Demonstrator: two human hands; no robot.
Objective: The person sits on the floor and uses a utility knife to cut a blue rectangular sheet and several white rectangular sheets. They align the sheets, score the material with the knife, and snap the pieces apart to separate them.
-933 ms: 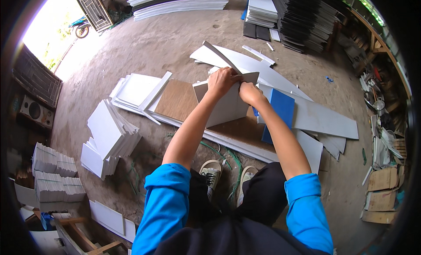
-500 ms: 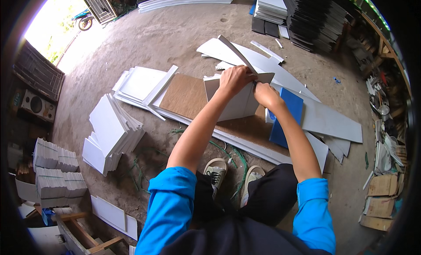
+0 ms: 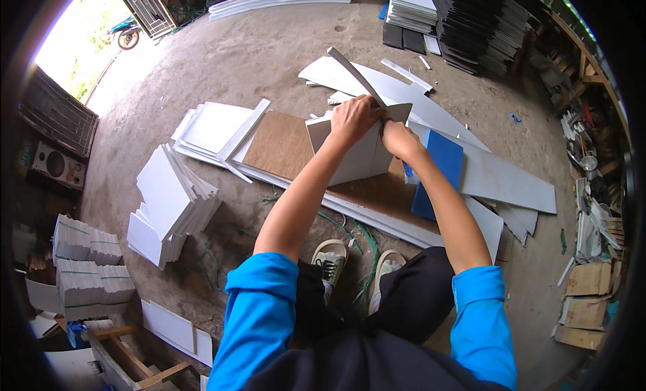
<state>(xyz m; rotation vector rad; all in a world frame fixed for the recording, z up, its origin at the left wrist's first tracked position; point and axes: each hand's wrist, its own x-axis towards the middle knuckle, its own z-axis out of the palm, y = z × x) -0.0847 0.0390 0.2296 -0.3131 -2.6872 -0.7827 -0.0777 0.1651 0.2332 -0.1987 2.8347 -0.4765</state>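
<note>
Fingers closed on the top edge, my left hand holds a white foam-like board standing on edge. A narrow pale strip rises at a slant from beside my left fingertips. Close to its right, my right hand is closed at the board's upper edge. Below the right hand shows a bit of a blue-handled tool; its working end is hidden by the fingers. Under the board lies a brown sheet on a stack of white sheets. A blue board lies beside my right forearm.
Long white offcuts spread out on the right. White panel stacks lie left, with bundled pieces beyond. Green cord lies by my shoes. Black and white sheet piles stand at the back; cardboard lies far right.
Both hands have shifted slightly left and toward the far side, with the upright board, its strip and the blue-handled tool moving along. Both grips look the same.
</note>
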